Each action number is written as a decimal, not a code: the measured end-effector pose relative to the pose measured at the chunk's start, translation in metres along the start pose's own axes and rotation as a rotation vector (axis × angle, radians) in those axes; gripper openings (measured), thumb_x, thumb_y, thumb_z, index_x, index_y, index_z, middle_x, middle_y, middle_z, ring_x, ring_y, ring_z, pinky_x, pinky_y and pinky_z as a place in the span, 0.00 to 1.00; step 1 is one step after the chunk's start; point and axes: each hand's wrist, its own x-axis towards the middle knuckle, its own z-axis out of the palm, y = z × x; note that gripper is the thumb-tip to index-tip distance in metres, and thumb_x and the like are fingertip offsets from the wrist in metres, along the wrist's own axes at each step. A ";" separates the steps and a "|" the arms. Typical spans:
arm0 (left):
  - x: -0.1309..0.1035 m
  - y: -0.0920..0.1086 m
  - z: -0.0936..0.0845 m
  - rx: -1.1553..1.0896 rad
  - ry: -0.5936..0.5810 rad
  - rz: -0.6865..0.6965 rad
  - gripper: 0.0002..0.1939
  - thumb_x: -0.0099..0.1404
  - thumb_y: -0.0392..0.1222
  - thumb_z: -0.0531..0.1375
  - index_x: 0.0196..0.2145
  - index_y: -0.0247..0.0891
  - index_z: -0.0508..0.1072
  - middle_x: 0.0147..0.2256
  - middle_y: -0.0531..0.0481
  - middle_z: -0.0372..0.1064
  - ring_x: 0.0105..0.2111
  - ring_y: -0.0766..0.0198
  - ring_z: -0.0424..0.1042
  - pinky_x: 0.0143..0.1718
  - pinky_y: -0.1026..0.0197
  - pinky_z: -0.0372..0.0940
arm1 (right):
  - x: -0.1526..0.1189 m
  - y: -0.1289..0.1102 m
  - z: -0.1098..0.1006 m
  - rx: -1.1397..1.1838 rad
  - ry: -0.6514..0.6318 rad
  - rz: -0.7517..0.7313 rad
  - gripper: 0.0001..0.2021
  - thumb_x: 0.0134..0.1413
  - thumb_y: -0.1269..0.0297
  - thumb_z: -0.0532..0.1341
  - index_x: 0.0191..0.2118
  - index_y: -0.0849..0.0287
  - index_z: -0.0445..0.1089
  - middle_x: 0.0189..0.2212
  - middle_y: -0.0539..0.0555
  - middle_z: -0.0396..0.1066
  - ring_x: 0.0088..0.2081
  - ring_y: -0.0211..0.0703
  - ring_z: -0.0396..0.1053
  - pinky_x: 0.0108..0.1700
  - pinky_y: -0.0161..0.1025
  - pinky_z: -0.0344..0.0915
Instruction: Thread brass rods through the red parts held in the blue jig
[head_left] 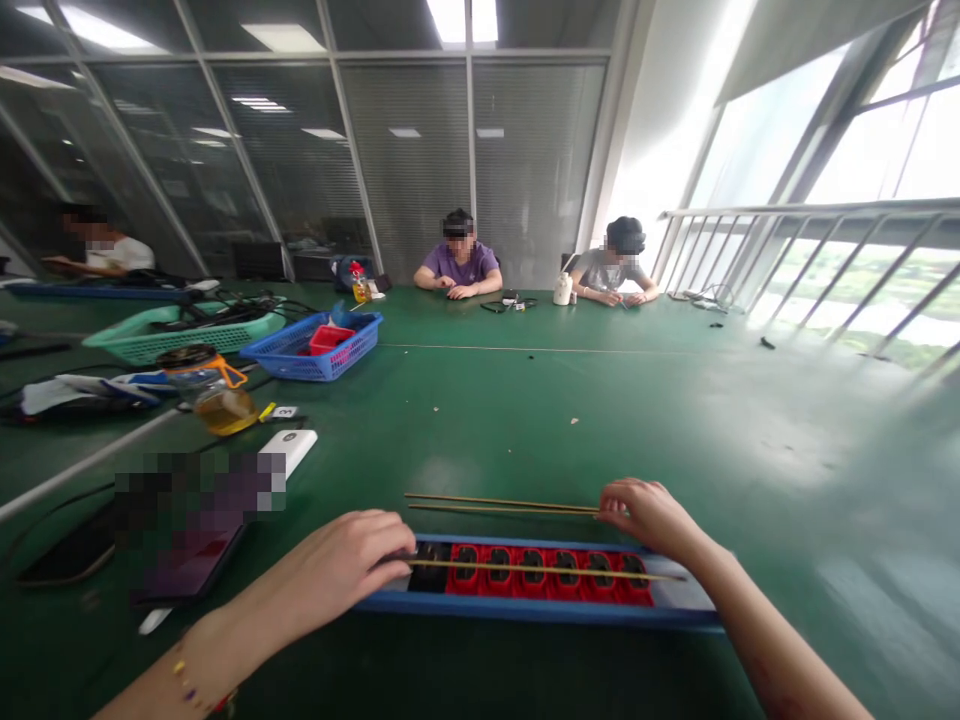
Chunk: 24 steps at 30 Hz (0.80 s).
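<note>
A long blue tray lies across the table in front of me, with a row of red holders that carry black pieces. Along the row, above the holders, runs a thin tan stick. My left hand is closed on its left end, over the tray's left part. Beyond the tray lie two more thin sticks, close together. At their right ends my right hand has its fingers bent and pressed together; its fingertips touch the sticks.
Phones and a white power bank lie at the left. Behind them stand a jar, a blue basket and a green basket. Two people sit across the green table, another person far left.
</note>
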 end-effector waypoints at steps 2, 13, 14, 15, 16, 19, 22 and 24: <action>0.003 0.000 0.002 0.010 -0.024 0.004 0.09 0.64 0.44 0.51 0.31 0.42 0.68 0.31 0.55 0.66 0.31 0.68 0.65 0.33 0.67 0.55 | 0.001 0.000 0.002 -0.043 -0.004 0.000 0.08 0.52 0.58 0.56 0.29 0.54 0.71 0.29 0.50 0.72 0.34 0.43 0.68 0.34 0.34 0.59; 0.005 -0.021 -0.017 -0.011 0.002 0.015 0.13 0.65 0.46 0.48 0.34 0.43 0.70 0.34 0.54 0.68 0.34 0.66 0.67 0.36 0.68 0.57 | 0.002 0.009 0.013 0.030 -0.021 0.092 0.05 0.48 0.62 0.58 0.29 0.54 0.71 0.29 0.49 0.71 0.29 0.40 0.67 0.30 0.32 0.58; 0.005 -0.026 -0.019 -0.013 0.033 -0.014 0.13 0.64 0.47 0.48 0.34 0.43 0.70 0.34 0.54 0.68 0.35 0.66 0.67 0.37 0.68 0.57 | 0.002 0.010 0.014 0.050 -0.008 0.095 0.06 0.48 0.63 0.57 0.29 0.54 0.70 0.28 0.49 0.71 0.29 0.40 0.67 0.30 0.32 0.59; 0.006 -0.031 -0.020 -0.016 0.059 -0.038 0.13 0.64 0.48 0.49 0.33 0.43 0.71 0.35 0.54 0.68 0.35 0.66 0.67 0.37 0.68 0.57 | 0.001 0.012 0.014 0.077 0.013 0.097 0.06 0.49 0.64 0.56 0.29 0.54 0.70 0.27 0.50 0.71 0.29 0.39 0.67 0.30 0.32 0.59; 0.008 -0.035 -0.019 -0.021 0.077 -0.055 0.13 0.63 0.48 0.49 0.33 0.43 0.71 0.34 0.54 0.68 0.35 0.66 0.67 0.37 0.68 0.58 | 0.001 0.014 0.014 0.108 0.041 0.097 0.07 0.49 0.64 0.55 0.30 0.55 0.70 0.27 0.50 0.71 0.28 0.39 0.67 0.30 0.32 0.60; 0.018 -0.043 -0.012 -0.037 0.076 -0.067 0.13 0.62 0.48 0.51 0.31 0.42 0.72 0.33 0.54 0.68 0.33 0.66 0.67 0.36 0.68 0.58 | 0.001 0.022 0.016 0.196 0.149 0.121 0.08 0.50 0.64 0.53 0.34 0.55 0.69 0.27 0.50 0.71 0.28 0.40 0.67 0.31 0.34 0.61; 0.032 -0.045 0.002 -0.059 0.045 -0.073 0.13 0.60 0.48 0.52 0.29 0.42 0.73 0.32 0.54 0.69 0.31 0.67 0.67 0.33 0.68 0.58 | 0.001 0.029 0.017 0.323 0.254 0.190 0.10 0.52 0.60 0.52 0.37 0.56 0.67 0.25 0.50 0.71 0.27 0.40 0.68 0.31 0.35 0.63; 0.042 -0.044 0.013 -0.081 0.028 -0.079 0.12 0.59 0.47 0.52 0.28 0.42 0.73 0.31 0.54 0.69 0.30 0.67 0.67 0.33 0.68 0.58 | 0.000 0.031 0.016 0.435 0.323 0.217 0.13 0.54 0.56 0.50 0.38 0.56 0.67 0.24 0.49 0.70 0.27 0.40 0.68 0.31 0.35 0.64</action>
